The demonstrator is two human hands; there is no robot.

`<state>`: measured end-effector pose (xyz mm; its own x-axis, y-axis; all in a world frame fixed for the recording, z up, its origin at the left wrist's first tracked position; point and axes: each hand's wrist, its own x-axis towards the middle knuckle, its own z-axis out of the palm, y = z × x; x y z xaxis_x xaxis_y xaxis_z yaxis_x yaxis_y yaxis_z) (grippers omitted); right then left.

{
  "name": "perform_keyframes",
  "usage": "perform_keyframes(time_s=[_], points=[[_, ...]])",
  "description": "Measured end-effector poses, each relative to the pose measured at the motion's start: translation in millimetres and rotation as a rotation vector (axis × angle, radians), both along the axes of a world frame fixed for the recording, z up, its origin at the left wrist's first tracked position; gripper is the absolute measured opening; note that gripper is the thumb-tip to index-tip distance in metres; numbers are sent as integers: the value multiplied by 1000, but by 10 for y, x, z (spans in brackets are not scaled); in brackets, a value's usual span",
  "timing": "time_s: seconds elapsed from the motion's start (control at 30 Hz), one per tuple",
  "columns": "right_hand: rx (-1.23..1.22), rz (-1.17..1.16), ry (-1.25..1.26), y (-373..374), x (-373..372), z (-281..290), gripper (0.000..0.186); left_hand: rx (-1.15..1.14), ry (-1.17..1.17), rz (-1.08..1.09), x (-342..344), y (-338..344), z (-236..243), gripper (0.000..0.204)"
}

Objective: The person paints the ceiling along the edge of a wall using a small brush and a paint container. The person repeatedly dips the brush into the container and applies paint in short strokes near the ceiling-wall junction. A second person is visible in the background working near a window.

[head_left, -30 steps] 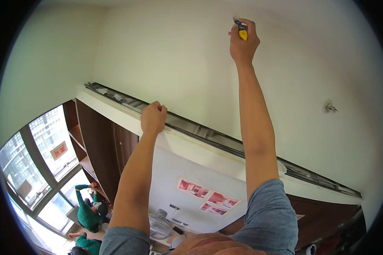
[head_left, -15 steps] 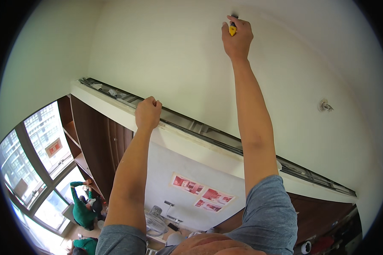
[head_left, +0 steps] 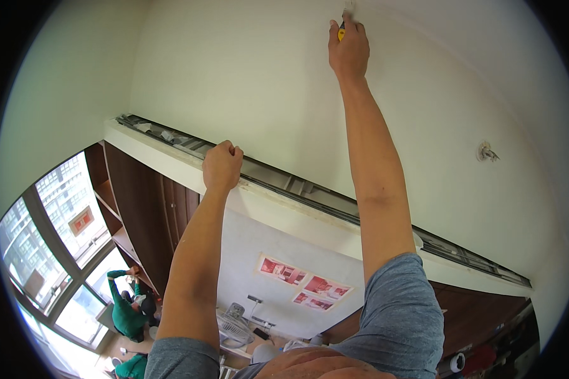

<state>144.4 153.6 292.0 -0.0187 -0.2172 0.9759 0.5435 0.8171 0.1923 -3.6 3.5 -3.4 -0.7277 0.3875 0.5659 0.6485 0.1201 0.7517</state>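
My right hand [head_left: 348, 47] is raised high, closed round a yellow-and-black hand tool [head_left: 341, 34], its tip partly hidden and blurred against a small pale patch [head_left: 349, 7] on the cream surface [head_left: 265, 76]. Lower down, my left hand [head_left: 221, 165] grips the lip of a long white ledge [head_left: 297, 202] with a dark metal slotted channel [head_left: 269, 172] running along it; its fingertips are hidden over the edge. Loose wires [head_left: 487, 151] poke from a hole on the right.
Below are tall windows [head_left: 63, 202], dark wooden shelving and cabinets [head_left: 139, 215], a white wall with red picture sheets [head_left: 281, 271] and a fan [head_left: 234, 325]. A person in green [head_left: 128, 316] works by the shelving, and another green-clad person [head_left: 129, 366] is partly visible beneath.
My right hand has moved upward and slightly left with the tool. My left hand stays on the ledge. The whole view has shifted slightly.
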Motion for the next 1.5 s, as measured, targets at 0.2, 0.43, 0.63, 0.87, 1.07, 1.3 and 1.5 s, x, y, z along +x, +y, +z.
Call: perform_keyframes(time_s=[0.2,0.43,0.63,0.87,1.07,1.3,1.5], points=[[-58,-33,46,1,66,21,47,-9,2,4,1,3,3,32],[-27,-37,85,73,307,-40,47,-43,10,11,14,-4,20,30],[-65,-32,127,118,536,-70,45,-16,26,7,14,-14,8,30],[-26,-90,151,113,665,-99,44,29,28,13,-9,4,-20,32],[-55,-84,39,160,592,-37,46,28,24,19,-4,18,-25,33],[-59,-145,11,98,451,2,45,12,6,-3,19,-11,4,33],[-29,-188,19,10,414,-10,44,-2,26,8,-2,-7,3,32]])
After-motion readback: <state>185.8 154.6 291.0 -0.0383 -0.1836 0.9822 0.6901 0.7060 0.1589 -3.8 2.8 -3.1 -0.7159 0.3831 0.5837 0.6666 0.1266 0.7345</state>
